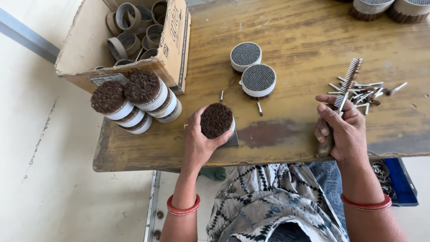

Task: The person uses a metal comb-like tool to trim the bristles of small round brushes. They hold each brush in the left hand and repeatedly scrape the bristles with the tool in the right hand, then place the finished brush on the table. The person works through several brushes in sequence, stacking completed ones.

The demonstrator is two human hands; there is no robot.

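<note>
We have the left hand clamped around a round bundle of brown sticks in a white band, brown ends up, held just above the near edge of the wooden table, a bit left of centre; fingers wrapped tight round its side, thumb across the near face. The right hand sits at the near edge further right, fingers closed on the handle of a comb-like metal tool whose toothed end points away, twd the far right; beside its tip lies a scatter of small metal pins. Mid-table stand two banded bundles w/ grey honeycomb ends up, touching each other; a few loose pins lie near them. At the left edge a stack of finished brown bundles leans against an open cardboard box of empty rings (overhanging the far-left corner). We judge the step as dressing the held bundle's face; the next move prob. needs the tool brought across to the brown top while the left grip stays firm & level.
</note>
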